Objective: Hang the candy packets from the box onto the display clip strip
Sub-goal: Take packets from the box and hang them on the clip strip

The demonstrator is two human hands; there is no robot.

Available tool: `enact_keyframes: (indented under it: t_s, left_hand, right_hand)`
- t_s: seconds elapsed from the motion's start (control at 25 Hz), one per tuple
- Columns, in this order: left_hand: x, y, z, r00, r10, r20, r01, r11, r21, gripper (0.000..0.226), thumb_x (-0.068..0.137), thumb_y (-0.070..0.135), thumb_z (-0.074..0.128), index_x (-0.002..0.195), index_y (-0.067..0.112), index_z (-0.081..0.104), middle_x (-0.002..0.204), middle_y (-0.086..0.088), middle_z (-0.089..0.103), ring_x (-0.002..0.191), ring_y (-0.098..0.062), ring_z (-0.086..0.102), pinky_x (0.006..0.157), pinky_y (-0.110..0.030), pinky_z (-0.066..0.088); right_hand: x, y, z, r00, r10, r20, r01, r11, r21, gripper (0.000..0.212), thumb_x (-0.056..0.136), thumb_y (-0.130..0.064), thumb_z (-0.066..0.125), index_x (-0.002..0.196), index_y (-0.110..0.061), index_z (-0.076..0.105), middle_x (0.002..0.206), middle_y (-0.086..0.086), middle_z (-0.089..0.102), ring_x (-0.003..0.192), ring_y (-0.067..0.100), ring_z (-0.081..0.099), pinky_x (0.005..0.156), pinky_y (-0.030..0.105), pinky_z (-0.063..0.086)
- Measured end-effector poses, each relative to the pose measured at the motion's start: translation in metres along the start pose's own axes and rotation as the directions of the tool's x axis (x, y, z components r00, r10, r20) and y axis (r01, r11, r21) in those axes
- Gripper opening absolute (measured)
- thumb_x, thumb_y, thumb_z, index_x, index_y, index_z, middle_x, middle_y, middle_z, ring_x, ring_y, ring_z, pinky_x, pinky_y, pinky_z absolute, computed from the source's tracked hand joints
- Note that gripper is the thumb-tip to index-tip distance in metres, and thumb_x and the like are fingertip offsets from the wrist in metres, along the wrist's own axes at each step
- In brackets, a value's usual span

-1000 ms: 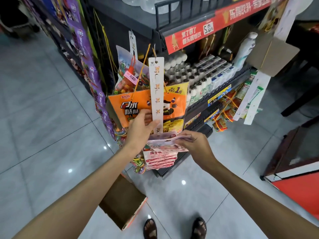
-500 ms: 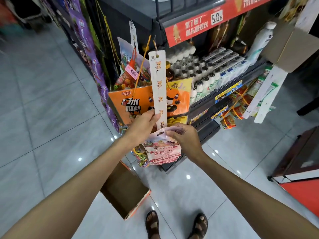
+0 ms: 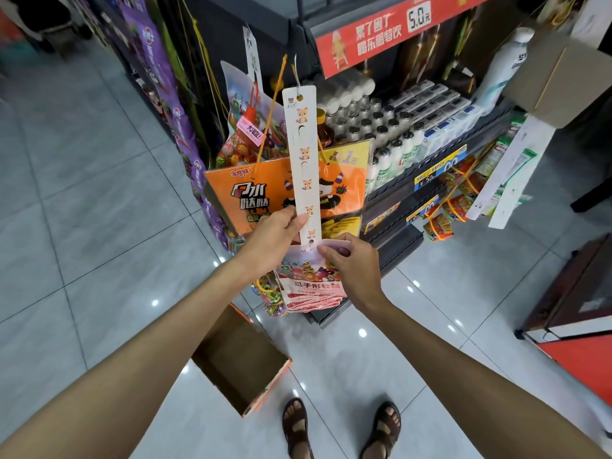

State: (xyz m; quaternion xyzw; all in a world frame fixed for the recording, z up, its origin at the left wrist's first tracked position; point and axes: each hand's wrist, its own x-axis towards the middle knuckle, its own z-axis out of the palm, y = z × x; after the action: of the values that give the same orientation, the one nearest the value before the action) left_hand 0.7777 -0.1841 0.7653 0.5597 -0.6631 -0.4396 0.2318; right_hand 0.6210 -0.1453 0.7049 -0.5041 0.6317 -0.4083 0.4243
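Scene was lit evenly & fairly brightly from overhead. Small white glare spots were reflected in the glossy floor tiles (image 3: 99, 210). Shadows were cast softly, w/ the darkest patch under the shelf unit (image 3: 397, 210). Clip strip (image 3: 306, 193) & candy packets (image 3: 313, 288) at centre were rendered sharp. Top-left corner was smeared by blur; floor lines were bowed twd. the edges by wide-angle distortion.

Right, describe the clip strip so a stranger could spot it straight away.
Find the shelf unit under the red price banner; an orange snack box hangs at its near corner. In front of that box hangs a narrow white strip printed with small orange animals, pinched low down by the left hand. Unlike the other white strip further back, it has candy packets at its foot.
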Motion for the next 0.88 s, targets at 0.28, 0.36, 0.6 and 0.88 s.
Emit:
enact_keyframes:
  t_s: [0.28, 0.36, 0.6, 0.88]
  left_hand:
    - [0.001, -0.003, 0.001, 0.999, -0.005, -0.034, 0.004, 1.000, -0.026, 0.039, 0.101, 0.023, 0.041, 0.138, 0.015, 0.046, 0.147, -0.004, 0.046, 0.130, -0.029, 0.050, 0.102, -0.050, 0.047]
    - [0.001, -0.003, 0.001, 0.999, -0.004, -0.036, 0.002, 0.999, -0.039, 0.039, 0.101, 0.023, 0.041, 0.139, 0.015, 0.045, 0.148, -0.003, 0.045, 0.132, -0.028, 0.049, 0.102, -0.050, 0.047]
    - [-0.005, -0.017, -0.001, 0.998, 0.044, -0.051, -0.032, 0.976, 0.213, 0.030, 0.093, 0.018, 0.058, 0.123, 0.015, 0.058, 0.135, 0.001, 0.059, 0.120, -0.016, 0.059, 0.095, -0.031, 0.052]
    - [-0.006, -0.033, 0.002, 0.960, 0.172, -0.220, -0.006, 0.800, 0.600, 0.008, 0.087, 0.023, 0.065, 0.095, 0.021, 0.068, 0.098, -0.001, 0.075, 0.084, -0.021, 0.069, 0.073, -0.037, 0.057]
  right_hand:
    - [0.009, 0.009, 0.003, 0.999, 0.042, 0.004, -0.042, 0.999, 0.004, 0.019, 0.084, -0.031, 0.070, 0.095, -0.015, 0.068, 0.087, -0.011, 0.070, 0.077, 0.006, 0.070, 0.064, 0.023, 0.058]
    - [0.012, 0.012, 0.001, 0.999, 0.046, 0.022, -0.046, 0.999, -0.009, 0.020, 0.083, -0.030, 0.071, 0.095, -0.015, 0.068, 0.091, -0.006, 0.072, 0.078, 0.009, 0.071, 0.066, 0.029, 0.060]
    - [0.022, 0.010, -0.014, 0.997, -0.083, 0.011, 0.083, 0.975, -0.204, 0.021, 0.081, -0.026, 0.075, 0.099, -0.018, 0.068, 0.097, -0.003, 0.073, 0.081, 0.007, 0.066, 0.071, 0.031, 0.059]
    - [0.053, -0.013, -0.013, 0.869, -0.408, 0.281, 0.483, 0.570, -0.664, 0.020, 0.085, -0.029, 0.068, 0.101, -0.018, 0.073, 0.102, -0.001, 0.071, 0.091, 0.018, 0.056, 0.079, 0.033, 0.041]
